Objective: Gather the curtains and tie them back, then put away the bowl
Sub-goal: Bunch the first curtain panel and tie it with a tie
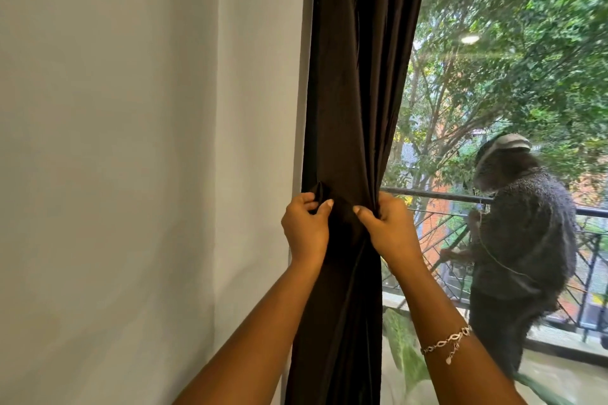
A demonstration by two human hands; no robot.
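No text, label, brand, number or sign can be read anywhere: none on the curtain (348, 108), wall or window.

I have only one view to work with — the head camera, worn on the person and looking forward, roughly level rather than steeply down. It sits close: the two forearms enter from the bottom edge at about 6 o'clock and reach the left hand (304, 227) and right hand (390, 230) just below centre. The dark curtain (355, 92) runs through the middle from 12 to 6 o'clock, near the lens. A pale wall (131, 141) fills the 9 o'clock side; the window (510, 76) takes the 3 o'clock side, its glass showing a reflection of the wearer. Wide-angle bending shows at the edges — no second view shares this scene.
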